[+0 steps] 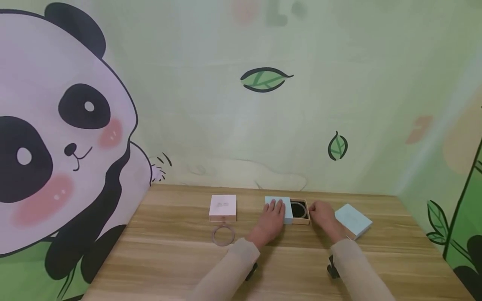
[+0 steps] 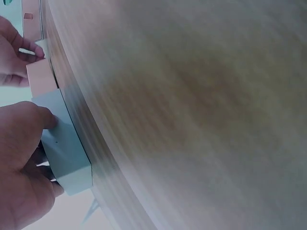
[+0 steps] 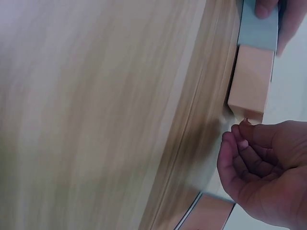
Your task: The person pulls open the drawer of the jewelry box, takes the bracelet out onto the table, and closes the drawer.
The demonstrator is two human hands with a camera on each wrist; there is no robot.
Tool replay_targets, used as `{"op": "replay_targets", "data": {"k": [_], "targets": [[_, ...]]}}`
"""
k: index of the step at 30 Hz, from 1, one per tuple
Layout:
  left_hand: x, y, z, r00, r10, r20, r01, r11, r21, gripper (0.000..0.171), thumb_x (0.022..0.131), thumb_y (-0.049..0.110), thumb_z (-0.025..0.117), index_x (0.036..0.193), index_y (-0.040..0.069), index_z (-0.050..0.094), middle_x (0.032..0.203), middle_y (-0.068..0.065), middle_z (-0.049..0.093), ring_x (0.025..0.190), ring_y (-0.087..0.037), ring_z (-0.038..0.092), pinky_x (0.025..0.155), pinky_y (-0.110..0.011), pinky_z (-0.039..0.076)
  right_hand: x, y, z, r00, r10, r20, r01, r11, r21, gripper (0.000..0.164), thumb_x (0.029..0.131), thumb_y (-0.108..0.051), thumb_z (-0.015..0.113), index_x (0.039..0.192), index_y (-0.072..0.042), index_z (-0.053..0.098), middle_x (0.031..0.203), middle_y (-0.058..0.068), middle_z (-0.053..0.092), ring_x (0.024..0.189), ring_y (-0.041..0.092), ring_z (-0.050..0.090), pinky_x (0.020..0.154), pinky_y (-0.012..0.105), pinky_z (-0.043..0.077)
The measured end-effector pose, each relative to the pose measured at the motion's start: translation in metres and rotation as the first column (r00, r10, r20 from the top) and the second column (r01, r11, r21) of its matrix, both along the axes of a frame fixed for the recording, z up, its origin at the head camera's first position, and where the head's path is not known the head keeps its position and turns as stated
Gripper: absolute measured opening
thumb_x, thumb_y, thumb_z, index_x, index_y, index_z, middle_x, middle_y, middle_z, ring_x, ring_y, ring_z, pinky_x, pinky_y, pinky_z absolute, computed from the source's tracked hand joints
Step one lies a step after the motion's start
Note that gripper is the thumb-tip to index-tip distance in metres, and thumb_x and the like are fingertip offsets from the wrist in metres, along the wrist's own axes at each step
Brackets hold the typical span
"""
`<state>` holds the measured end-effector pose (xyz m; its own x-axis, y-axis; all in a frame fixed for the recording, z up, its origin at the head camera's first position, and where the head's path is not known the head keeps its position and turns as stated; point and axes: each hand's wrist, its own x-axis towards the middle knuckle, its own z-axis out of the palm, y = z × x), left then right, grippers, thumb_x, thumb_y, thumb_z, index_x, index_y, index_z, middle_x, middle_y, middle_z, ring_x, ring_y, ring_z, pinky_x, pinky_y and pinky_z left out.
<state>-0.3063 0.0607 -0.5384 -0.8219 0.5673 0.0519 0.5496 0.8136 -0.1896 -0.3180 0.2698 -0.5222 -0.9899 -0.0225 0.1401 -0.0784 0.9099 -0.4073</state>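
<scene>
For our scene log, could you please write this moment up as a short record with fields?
Left hand: grips the blue box sleeve
Right hand: pinches at the outer end of the peach drawer
Drawer position: partly out of the sleeve
Drawer contents: grey bangle
Table, left: pink box, loose bangle in front
Table, right: second blue box, angled

Booth-like setting (panda-printed backdrop (image 1: 218, 108))
</scene>
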Motion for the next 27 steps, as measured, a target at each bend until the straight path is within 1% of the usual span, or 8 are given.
{"op": "replay_targets", "data": {"k": [4,7,9,14,18,20,23,27], "targets": [[-0.001,-0.001,0.0,1.0,-0.014,-0.003,0.014,1.0,0.017,0.049,0.11,0.016,0.037,0.158,0.005,0.033,0.164,-0.011,0.031,0.151,-0.03,0.03,0.121,-0.042,0.031,0.003,0.01,0.001,1.0,-0.004,0.001,0.004,1.0,0.003,0.015,0.087,0.0,0.064,0.09,0.004,0.078,0.085,0.015,0.072,0.064,0.019,0.052,0.057,0.032,0.047],[-0.001,-0.002,0.0,1.0,-0.03,0.0,0.03,0.999,0.031,0.049,0.11,0.015,0.038,0.157,0.004,0.033,0.164,-0.012,0.031,0.151,-0.03,0.031,0.121,-0.042,0.031,0.004,0.015,0.001,1.0,-0.024,0.021,0.024,1.0,-0.007,0.017,0.086,0.001,0.062,0.089,0.003,0.078,0.08,0.011,0.07,0.062,0.018,0.051,0.054,0.029,0.044],[-0.001,-0.003,0.0,0.999,-0.033,0.004,0.033,0.999,0.037,0.049,0.11,0.015,0.038,0.157,0.004,0.033,0.164,-0.012,0.031,0.151,-0.03,0.03,0.121,-0.042,0.031,0.004,0.016,0.0,0.999,-0.026,0.03,0.027,1.0,-0.017,0.016,0.088,0.001,0.062,0.09,0.005,0.077,0.081,0.013,0.07,0.062,0.018,0.053,0.054,0.029,0.045],[-0.002,-0.004,0.004,1.0,-0.028,0.006,0.028,0.999,0.037,0.048,0.11,0.015,0.039,0.157,0.003,0.034,0.164,-0.013,0.032,0.151,-0.029,0.031,0.121,-0.041,0.031,0.004,0.017,0.0,1.0,-0.017,0.02,0.017,1.0,-0.015,0.015,0.09,0.0,0.063,0.094,0.006,0.076,0.092,0.02,0.073,0.069,0.02,0.059,0.062,0.037,0.054],[-0.001,-0.004,0.005,0.999,-0.038,0.013,0.038,0.999,0.032,0.047,0.111,0.014,0.036,0.157,0.002,0.034,0.163,-0.014,0.032,0.151,-0.029,0.032,0.121,-0.041,0.032,0.005,0.014,0.003,1.0,-0.018,-0.006,0.018,1.0,-0.005,0.015,0.09,0.0,0.062,0.094,0.006,0.075,0.093,0.021,0.073,0.075,0.026,0.064,0.068,0.044,0.057],[0.0,-0.005,0.005,0.999,-0.036,0.015,0.035,0.999,0.038,0.046,0.111,0.013,0.036,0.156,0.002,0.035,0.163,-0.016,0.033,0.15,-0.029,0.032,0.121,-0.041,0.032,0.005,0.009,0.007,1.0,-0.005,-0.022,0.004,1.0,-0.013,0.017,0.092,-0.001,0.06,0.097,0.009,0.073,0.095,0.022,0.073,0.081,0.031,0.067,0.072,0.047,0.057],[0.001,-0.005,0.005,0.999,-0.032,-0.003,0.033,0.997,0.063,0.045,0.11,0.01,0.039,0.154,0.001,0.038,0.16,-0.018,0.036,0.149,-0.03,0.035,0.12,-0.041,0.034,0.004,0.001,0.013,0.997,0.03,-0.065,-0.03,1.0,-0.003,0.018,0.094,0.0,0.06,0.103,0.011,0.071,0.099,0.024,0.072,0.089,0.036,0.068,0.078,0.05,0.057],[0.002,-0.006,0.006,0.999,-0.031,-0.015,0.032,0.996,0.081,0.045,0.108,0.008,0.044,0.152,0.002,0.041,0.158,-0.019,0.039,0.147,-0.031,0.037,0.119,-0.041,0.035,0.0,-0.01,0.02,0.992,0.101,-0.079,-0.097,0.994,0.044,0.018,0.095,-0.003,0.064,0.106,0.009,0.072,0.1,0.022,0.072,0.09,0.032,0.068,0.078,0.048,0.057]]}}
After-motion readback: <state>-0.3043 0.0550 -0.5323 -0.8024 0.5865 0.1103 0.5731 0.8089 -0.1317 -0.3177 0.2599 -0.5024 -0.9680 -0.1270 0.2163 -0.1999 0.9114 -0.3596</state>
